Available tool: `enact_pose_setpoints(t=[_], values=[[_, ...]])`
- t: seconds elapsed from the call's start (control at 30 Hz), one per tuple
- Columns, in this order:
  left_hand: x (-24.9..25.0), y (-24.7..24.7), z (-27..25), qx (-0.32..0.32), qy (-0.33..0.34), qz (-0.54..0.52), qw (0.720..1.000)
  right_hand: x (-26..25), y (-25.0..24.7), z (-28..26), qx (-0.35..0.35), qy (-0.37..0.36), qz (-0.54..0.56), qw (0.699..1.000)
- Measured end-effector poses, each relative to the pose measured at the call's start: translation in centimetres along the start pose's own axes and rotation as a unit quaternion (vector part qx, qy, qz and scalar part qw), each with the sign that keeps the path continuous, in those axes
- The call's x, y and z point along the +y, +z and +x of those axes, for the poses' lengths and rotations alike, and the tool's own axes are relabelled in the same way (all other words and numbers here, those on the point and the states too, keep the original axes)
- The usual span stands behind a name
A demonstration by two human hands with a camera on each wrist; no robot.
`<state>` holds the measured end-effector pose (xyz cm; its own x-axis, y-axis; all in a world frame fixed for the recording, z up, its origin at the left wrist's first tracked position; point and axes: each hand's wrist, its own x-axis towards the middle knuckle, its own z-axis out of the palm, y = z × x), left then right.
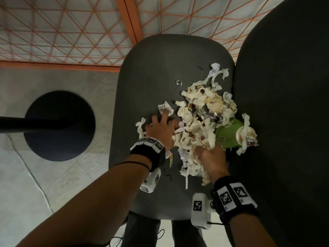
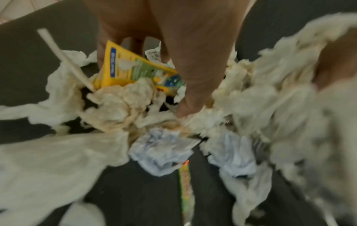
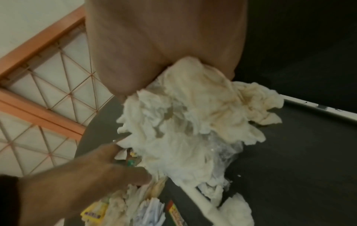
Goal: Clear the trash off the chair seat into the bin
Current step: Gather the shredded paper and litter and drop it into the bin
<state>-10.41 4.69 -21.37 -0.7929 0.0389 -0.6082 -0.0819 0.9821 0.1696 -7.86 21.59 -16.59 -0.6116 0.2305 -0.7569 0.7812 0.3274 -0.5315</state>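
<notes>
Against an orange lattice wall, a dark chair seat (image 1: 160,68) at frame centre bears the paper trash (image 1: 201,118) as the left hand (image 1: 160,129), fingers spread, and right hand (image 1: 211,157), clutching tissue, gather it; next, presumably, a carry to the bin (image 1: 59,125), centre-left.

No text can be read: the print on the yellow-and-green snack wrapper (image 2: 135,68) is too blurred.
</notes>
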Motion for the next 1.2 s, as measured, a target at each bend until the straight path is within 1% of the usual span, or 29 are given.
enact_pose_setpoints(t=[0.07,0.13,0.23,0.3,0.33,0.4,0.47,0.5,0.57,0.63,0.7,0.73,0.77,0.8,0.9,0.97,1.03,1.1,1.2], values=[[0.0,-0.4,-0.1,0.008,0.003,-0.01,1.0,0.5,0.1,-0.1,-0.003,-0.032,-0.045,0.998],[-0.1,-1.0,0.0,0.033,0.02,0.007,0.999,0.9,0.1,0.0,-0.014,-0.064,-0.109,0.992],[-0.2,-2.8,1.2,0.055,0.041,-0.01,0.998,1.7,0.4,0.3,-0.044,-0.065,-0.138,0.987],[0.2,-3.9,2.6,0.034,0.071,-0.027,0.997,2.3,0.8,0.6,-0.058,-0.051,-0.178,0.981],[0.6,-4.1,3.3,0.008,0.088,-0.022,0.996,2.6,1.0,0.7,-0.058,-0.049,-0.205,0.976],[1.2,-3.6,4.0,-0.048,0.115,0.015,0.992,3.2,1.5,0.8,-0.048,-0.056,-0.25,0.965],[1.6,-2.2,3.9,-0.075,0.133,0.081,0.985,3.4,1.7,0.7,-0.034,-0.06,-0.28,0.957],[1.7,-1.4,3.7,-0.074,0.134,0.107,0.982,3.5,1.8,0.8,-0.03,-0.061,-0.291,0.954],[1.8,-0.6,3.2,-0.063,0.137,0.115,0.982,3.5,2.0,0.9,-0.018,-0.064,-0.306,0.95],[1.7,0.0,2.5,-0.043,0.163,0.124,0.978,3.4,2.1,0.9,0.001,-0.073,-0.312,0.947],[1.3,0.3,1.6,-0.023,0.197,0.152,0.968,3.2,2.3,0.6,0.014,-0.09,-0.308,0.947],[1.1,0.5,1.4,-0.02,0.207,0.163,0.964,3.3,2.4,0.5,0.018,-0.097,-0.303,0.948],[0.9,0.8,1.1,-0.032,0.208,0.166,0.963,3.4,2.5,0.3,0.022,-0.1,-0.296,0.95],[0.8,1.0,1.0,-0.046,0.207,0.156,0.965,3.5,2.5,0.2,0.027,-0.101,-0.282,0.954],[0.9,0.5,1.3,-0.037,0.219,0.096,0.97,3.7,2.1,0.2,0.043,-0.099,-0.201,0.974],[1.0,-0.1,1.2,-0.022,0.223,0.006,0.974,3.6,1.7,0.5,0.036,-0.093,-0.14,0.985],[1.0,-0.8,1.1,0.02,0.213,-0.104,0.971,3.1,1.5,1.0,0.021,-0.086,-0.081,0.993],[0.9,-1.3,0.9,0.068,0.192,-0.215,0.955,2.3,1.5,1.4,0.013,-0.082,-0.022,0.996],[0.7,-3.1,0.4,0.126,0.18,-0.34,0.915,0.7,1.3,1.9,0.017,-0.068,0.021,0.997]])
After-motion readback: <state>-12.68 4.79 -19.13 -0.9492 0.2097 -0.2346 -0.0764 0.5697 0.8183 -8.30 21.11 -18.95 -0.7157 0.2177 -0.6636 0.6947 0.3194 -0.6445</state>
